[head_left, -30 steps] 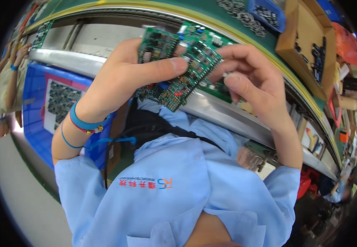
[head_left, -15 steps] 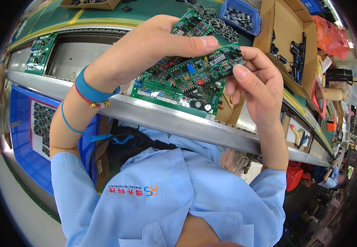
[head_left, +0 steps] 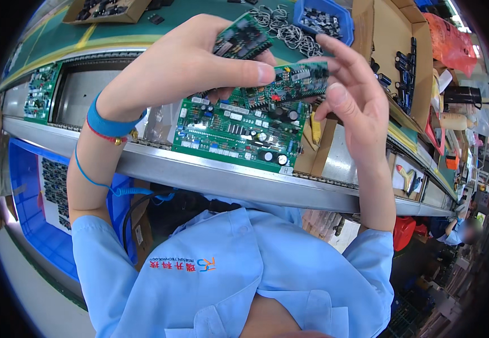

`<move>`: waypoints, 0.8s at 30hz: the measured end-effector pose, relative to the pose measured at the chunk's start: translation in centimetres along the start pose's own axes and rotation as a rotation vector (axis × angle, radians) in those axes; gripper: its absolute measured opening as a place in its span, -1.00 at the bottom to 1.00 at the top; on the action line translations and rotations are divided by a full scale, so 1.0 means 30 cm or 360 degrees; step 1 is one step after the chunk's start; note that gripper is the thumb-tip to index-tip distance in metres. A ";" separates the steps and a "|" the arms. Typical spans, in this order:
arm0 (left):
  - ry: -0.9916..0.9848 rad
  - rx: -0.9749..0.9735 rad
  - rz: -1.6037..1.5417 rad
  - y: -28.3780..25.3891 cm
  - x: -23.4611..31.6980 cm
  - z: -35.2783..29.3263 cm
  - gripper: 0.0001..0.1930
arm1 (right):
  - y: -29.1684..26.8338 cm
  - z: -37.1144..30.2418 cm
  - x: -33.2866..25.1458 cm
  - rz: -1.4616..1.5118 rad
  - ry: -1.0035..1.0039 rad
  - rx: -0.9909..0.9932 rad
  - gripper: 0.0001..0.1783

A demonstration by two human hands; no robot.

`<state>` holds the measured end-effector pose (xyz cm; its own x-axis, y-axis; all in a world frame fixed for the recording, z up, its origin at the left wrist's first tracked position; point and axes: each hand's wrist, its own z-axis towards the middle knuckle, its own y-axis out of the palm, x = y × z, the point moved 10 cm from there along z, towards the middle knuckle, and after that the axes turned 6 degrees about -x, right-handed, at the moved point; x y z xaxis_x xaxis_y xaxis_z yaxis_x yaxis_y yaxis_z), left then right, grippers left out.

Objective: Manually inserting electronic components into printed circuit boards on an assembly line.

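Note:
My left hand (head_left: 194,65), with a blue wrist strap, grips green circuit boards. One small circuit board (head_left: 289,84) sits under its thumb and tilts to the right; another circuit board (head_left: 243,38) sticks up beyond the knuckles. The fingers under them are partly hidden. At the right end of the small board, my right hand (head_left: 363,107) has its fingers spread, the index stretched upward. Whether a fingertip still touches the board's edge is hard to tell. Below both hands a larger circuit board (head_left: 239,132) full of components lies on the metal rail line.
A blue bin (head_left: 326,22) of small parts and a heap of wire loops (head_left: 295,36) lie beyond my hands. To the right stands a cardboard box (head_left: 391,34) with black cylindrical parts. Another board (head_left: 41,93) rests on the rail at left, above a blue crate (head_left: 27,186).
My right fingers have spread and come away from the small board. My left hand has shifted left and slightly up with the boards, uncovering more of the large board below.

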<state>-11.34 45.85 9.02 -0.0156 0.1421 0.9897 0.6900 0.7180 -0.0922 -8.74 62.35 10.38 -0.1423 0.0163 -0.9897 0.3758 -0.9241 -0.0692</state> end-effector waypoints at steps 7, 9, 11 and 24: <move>0.0021 -0.0064 0.0299 -0.029 0.070 0.000 -0.64 | 0.062 0.066 0.002 -0.0764 0.0302 -0.0395 -0.73; -0.0012 -0.0078 0.0165 -0.085 0.009 0.016 -0.60 | 0.100 0.083 0.029 -0.0850 0.0344 -0.0487 -0.76; -0.0157 0.0284 0.0240 -0.192 0.015 -0.012 -0.58 | 0.103 0.090 0.011 -0.0872 0.0184 -0.0357 -0.79; 0.1087 0.0602 0.1202 -0.237 0.156 -0.136 -0.75 | 0.274 0.132 0.027 -0.1690 -0.0111 -0.0303 -0.82</move>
<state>-13.35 38.63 14.75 0.8061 0.3100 0.5040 0.0829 0.7843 -0.6149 -9.38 53.26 9.50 -0.5291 0.7466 -0.4033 0.1648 -0.3758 -0.9119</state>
